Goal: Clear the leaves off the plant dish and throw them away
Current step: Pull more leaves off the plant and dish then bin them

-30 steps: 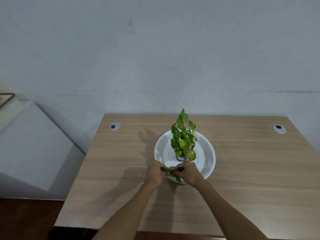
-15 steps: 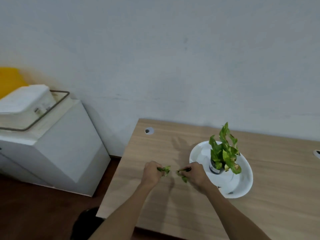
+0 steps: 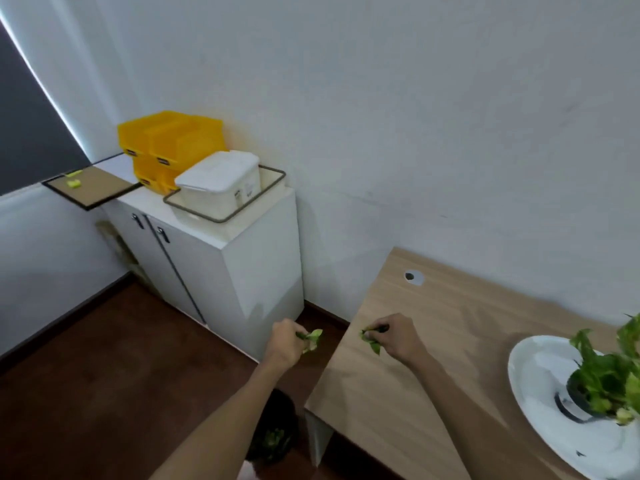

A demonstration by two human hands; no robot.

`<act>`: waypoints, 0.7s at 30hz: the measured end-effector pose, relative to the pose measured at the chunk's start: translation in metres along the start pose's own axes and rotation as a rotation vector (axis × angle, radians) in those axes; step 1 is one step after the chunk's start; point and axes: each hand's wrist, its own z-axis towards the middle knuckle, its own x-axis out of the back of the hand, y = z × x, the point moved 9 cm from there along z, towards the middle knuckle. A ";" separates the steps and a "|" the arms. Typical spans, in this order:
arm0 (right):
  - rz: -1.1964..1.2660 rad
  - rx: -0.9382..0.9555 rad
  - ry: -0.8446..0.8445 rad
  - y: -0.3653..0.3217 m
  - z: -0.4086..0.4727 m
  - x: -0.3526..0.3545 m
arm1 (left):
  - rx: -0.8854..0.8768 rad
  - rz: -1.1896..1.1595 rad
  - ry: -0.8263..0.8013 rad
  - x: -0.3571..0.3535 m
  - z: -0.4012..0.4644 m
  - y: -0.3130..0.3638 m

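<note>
both hands are pinched shut on leaves here. the left hand (image 3: 285, 344) is out past the desk edge, over the dark floor (image 3: 104, 375), fingers closed on a pale green leaf (image 3: 313, 338) that sticks out to the right of the fist. the right hand (image 3: 398, 336) is over the near-left corner of the wooden desk (image 3: 433, 358), fingertips clamped on a darker leaf bunch (image 3: 371, 339) hanging down from the grip. can't tell if that bunch touches the desk or floats just above it.

lots is cut off or murky. the white plant dish (image 3: 540, 386) sits at the far right and runs out of frame on the right and bottom, so i can't see whether any loose leaves are left on it. the potted plant (image 3: 609, 372) on it is cropped too, and its little dark pot is half buried in foliage. down below the left forearm there's a dark bin (image 3: 277, 431) with something green inside, mostly hidden by the arm and very blurry.

writing: the yellow bins (image 3: 166, 143) on the white cabinet (image 3: 242, 265) have small dark label strips, and the white lidded box (image 3: 221, 185) in the wire tray has a sticker on its side, but none of it is readable. there's a grommet hole (image 3: 414, 277) in the desk near the wall.
</note>
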 end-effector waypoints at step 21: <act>-0.037 0.068 -0.364 -0.094 0.068 -0.293 | 0.473 -0.158 0.170 0.040 -0.012 -0.281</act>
